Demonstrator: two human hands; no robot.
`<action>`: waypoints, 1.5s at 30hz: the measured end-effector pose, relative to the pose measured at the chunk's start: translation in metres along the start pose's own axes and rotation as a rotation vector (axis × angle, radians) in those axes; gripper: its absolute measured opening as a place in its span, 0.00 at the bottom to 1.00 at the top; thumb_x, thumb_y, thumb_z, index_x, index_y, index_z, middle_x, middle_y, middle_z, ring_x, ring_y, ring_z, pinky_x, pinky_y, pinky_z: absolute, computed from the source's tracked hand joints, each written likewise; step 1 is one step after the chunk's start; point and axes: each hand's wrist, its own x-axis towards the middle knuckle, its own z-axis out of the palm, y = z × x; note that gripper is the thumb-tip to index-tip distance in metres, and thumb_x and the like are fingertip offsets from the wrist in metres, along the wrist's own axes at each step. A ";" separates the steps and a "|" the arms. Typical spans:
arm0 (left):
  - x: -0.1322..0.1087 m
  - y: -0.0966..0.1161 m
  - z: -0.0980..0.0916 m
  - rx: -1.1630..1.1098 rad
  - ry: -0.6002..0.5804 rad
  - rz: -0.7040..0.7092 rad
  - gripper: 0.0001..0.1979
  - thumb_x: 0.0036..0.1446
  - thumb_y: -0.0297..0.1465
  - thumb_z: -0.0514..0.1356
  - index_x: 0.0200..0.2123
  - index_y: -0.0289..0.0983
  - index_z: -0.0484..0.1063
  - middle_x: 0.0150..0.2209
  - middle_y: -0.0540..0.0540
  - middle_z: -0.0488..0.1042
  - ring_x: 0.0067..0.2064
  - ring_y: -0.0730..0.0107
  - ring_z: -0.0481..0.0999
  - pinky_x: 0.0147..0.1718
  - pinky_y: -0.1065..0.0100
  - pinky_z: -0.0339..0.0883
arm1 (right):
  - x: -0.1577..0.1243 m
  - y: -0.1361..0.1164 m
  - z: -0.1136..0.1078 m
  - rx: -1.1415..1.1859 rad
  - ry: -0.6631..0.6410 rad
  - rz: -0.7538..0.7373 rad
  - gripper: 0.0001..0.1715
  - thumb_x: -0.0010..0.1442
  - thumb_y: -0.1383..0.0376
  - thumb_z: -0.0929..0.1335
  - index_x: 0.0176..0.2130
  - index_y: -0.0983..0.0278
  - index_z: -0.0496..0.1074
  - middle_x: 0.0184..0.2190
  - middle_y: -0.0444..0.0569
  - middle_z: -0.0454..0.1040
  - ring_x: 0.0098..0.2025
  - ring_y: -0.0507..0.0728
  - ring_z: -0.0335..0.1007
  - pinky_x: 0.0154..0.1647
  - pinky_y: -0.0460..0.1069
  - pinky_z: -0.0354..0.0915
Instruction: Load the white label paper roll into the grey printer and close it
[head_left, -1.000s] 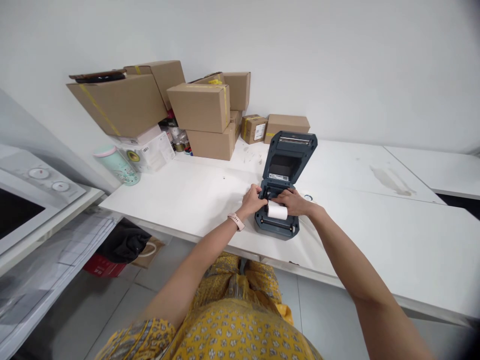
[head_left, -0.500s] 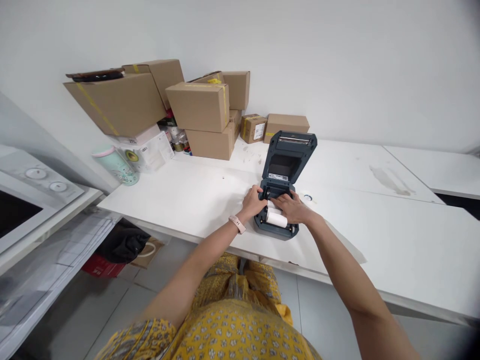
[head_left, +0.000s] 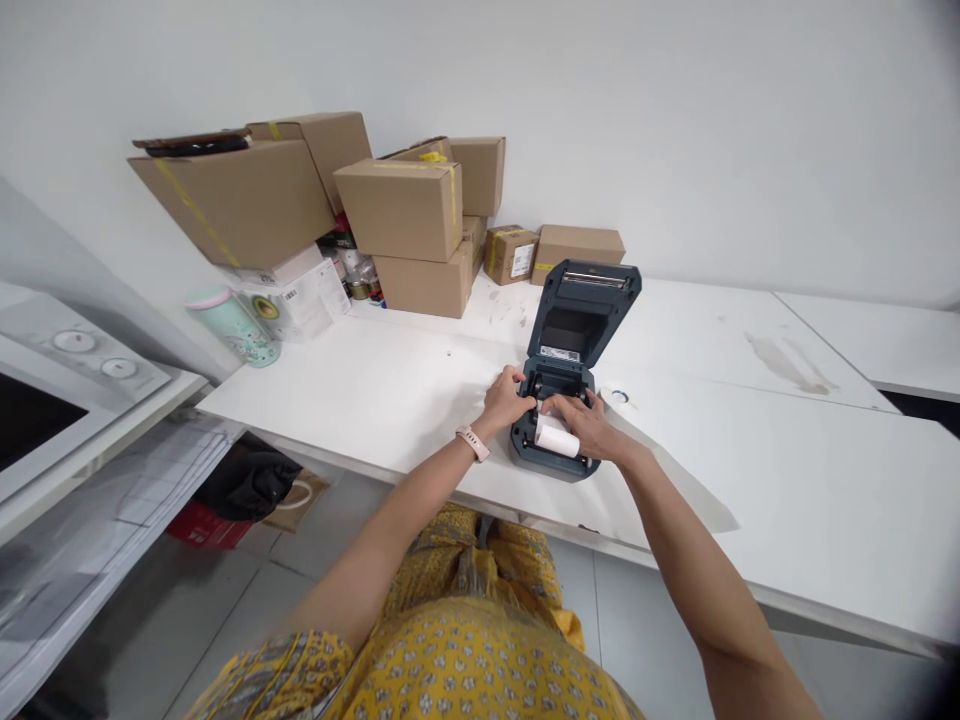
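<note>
A dark blue-grey label printer (head_left: 555,468) stands on the white table with its lid (head_left: 615,305) raised. White label paper (head_left: 557,438) lies across its inside and curves over toward the front. My left hand (head_left: 505,402) is closed on the printer's left rim, with the thumb reaching inside. From the right, my right hand (head_left: 591,428) reaches into the printer, its fingers bent and pressed on the paper. That hand hides part of the paper and the printer's right side.
Cardboard boxes (head_left: 397,210) are stacked at the back left, with smaller boxes (head_left: 577,250) behind the printer. A mint tumbler (head_left: 238,328) stands on the left of the table (head_left: 375,380). A microwave (head_left: 67,380) is at far left. A small ring-shaped item (head_left: 619,397) lies right of the printer.
My right hand's fingers have bent more and shifted slightly over the paper. The left hand keeps its place on the rim. The whole view has shifted a little.
</note>
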 end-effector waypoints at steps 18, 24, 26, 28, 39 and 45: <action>-0.014 -0.010 0.014 -0.071 0.033 -0.002 0.14 0.53 0.29 0.60 0.44 0.41 0.66 0.49 0.46 0.73 0.48 0.66 0.74 0.48 0.65 0.66 | -0.004 0.009 0.013 0.031 0.073 -0.041 0.25 0.58 0.53 0.67 0.53 0.57 0.67 0.63 0.62 0.66 0.69 0.69 0.55 0.66 0.73 0.38; -0.023 -0.004 0.011 -0.078 0.012 -0.007 0.13 0.55 0.30 0.59 0.45 0.40 0.67 0.50 0.44 0.72 0.52 0.64 0.72 0.52 0.64 0.64 | -0.004 0.008 0.013 0.016 0.072 -0.030 0.26 0.60 0.48 0.66 0.53 0.58 0.67 0.64 0.63 0.65 0.69 0.68 0.54 0.67 0.72 0.37; -0.026 -0.001 0.009 -0.105 -0.028 -0.035 0.17 0.55 0.35 0.62 0.48 0.39 0.67 0.52 0.42 0.71 0.52 0.62 0.72 0.51 0.64 0.65 | -0.004 0.009 0.014 0.006 0.069 -0.028 0.27 0.60 0.48 0.66 0.53 0.59 0.66 0.64 0.63 0.65 0.69 0.68 0.54 0.67 0.72 0.37; -0.029 0.000 0.009 -0.167 -0.070 -0.049 0.24 0.52 0.39 0.65 0.51 0.38 0.66 0.54 0.40 0.70 0.53 0.60 0.71 0.51 0.63 0.66 | -0.003 0.009 0.015 -0.008 0.069 -0.023 0.28 0.60 0.49 0.66 0.54 0.60 0.66 0.64 0.64 0.65 0.69 0.68 0.55 0.67 0.72 0.38; -0.041 -0.003 0.014 -0.439 -0.180 -0.105 0.38 0.48 0.23 0.62 0.62 0.37 0.55 0.51 0.41 0.71 0.50 0.62 0.72 0.52 0.61 0.66 | -0.005 0.005 0.013 0.036 0.088 -0.020 0.27 0.59 0.47 0.67 0.53 0.58 0.66 0.63 0.62 0.67 0.69 0.68 0.56 0.66 0.72 0.41; -0.044 -0.003 0.016 -0.555 -0.144 -0.051 0.37 0.45 0.21 0.61 0.60 0.38 0.59 0.53 0.41 0.69 0.53 0.60 0.70 0.54 0.59 0.63 | -0.007 0.007 0.021 -0.012 0.144 -0.025 0.32 0.56 0.43 0.68 0.53 0.58 0.66 0.62 0.61 0.67 0.69 0.68 0.56 0.67 0.72 0.44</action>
